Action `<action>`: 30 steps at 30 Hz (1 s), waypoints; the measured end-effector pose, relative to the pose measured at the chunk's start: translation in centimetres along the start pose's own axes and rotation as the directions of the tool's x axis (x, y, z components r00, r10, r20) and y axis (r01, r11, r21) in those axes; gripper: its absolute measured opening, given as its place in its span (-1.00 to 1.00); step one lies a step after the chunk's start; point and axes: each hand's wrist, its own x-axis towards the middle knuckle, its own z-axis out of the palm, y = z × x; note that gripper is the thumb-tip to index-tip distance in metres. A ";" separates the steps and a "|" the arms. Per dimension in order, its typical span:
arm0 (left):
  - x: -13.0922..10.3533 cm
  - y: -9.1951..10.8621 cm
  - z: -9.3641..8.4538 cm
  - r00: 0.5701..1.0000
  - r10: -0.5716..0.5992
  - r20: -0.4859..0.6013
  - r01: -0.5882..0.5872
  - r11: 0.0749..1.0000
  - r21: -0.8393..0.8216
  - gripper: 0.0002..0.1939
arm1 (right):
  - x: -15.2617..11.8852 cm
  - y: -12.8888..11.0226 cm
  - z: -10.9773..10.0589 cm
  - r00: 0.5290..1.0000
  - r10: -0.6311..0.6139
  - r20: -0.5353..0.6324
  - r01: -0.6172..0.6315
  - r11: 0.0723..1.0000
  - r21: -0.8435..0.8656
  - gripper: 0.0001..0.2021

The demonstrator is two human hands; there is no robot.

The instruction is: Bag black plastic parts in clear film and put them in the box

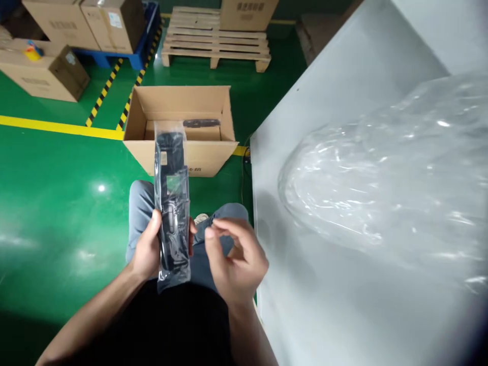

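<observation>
A long black plastic part in a clear bag stands nearly upright in front of me, above my lap. My left hand is wrapped round its lower half, thumb on the left edge and fingertips showing at the right edge. To the right of the bag, and apart from it, is my right hand, its thumb and forefinger brought close together and the other fingers curled. Whether anything small sits between those fingertips I cannot make out. Behind the bag is an open cardboard box with a similar dark bagged piece inside.
At right a grey-white table carries a heap of clear plastic bags. Beyond the box stands a wooden pallet with a carton. Far left, cartons sit on a blue pallet, near a tape dispenser.
</observation>
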 end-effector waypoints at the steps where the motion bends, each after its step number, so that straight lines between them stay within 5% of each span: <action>1: 0.3 0.6 0.4 0.999 0.027 -0.021 -0.027 0.999 -0.021 -0.25 | -0.5 -0.2 0.0 0.997 -0.038 0.061 0.038 0.999 0.004 -0.86; 4: 0.9 1.8 1.5 0.993 0.109 -0.040 -0.112 0.992 -0.063 -0.26 | -1.7 -0.9 0.3 0.982 -0.094 0.164 0.095 0.995 -0.001 -0.82; 9: 1.0 2.3 2.3 0.976 0.220 -0.006 -0.220 0.974 -0.045 -0.33 | -2.5 -1.4 0.6 0.978 -0.134 0.162 0.145 0.987 -0.063 -0.72; 17: 1.3 0.7 1.3 0.932 0.363 0.013 -0.362 0.926 0.105 -0.32 | -2.0 -1.5 1.1 0.982 -0.130 0.134 0.150 0.977 -0.149 -0.79; 30: 1.3 -0.1 1.9 0.885 0.450 -0.119 -0.412 0.876 0.250 -0.31 | -1.6 -1.5 1.5 0.989 -0.036 0.146 0.058 0.987 -0.150 -0.85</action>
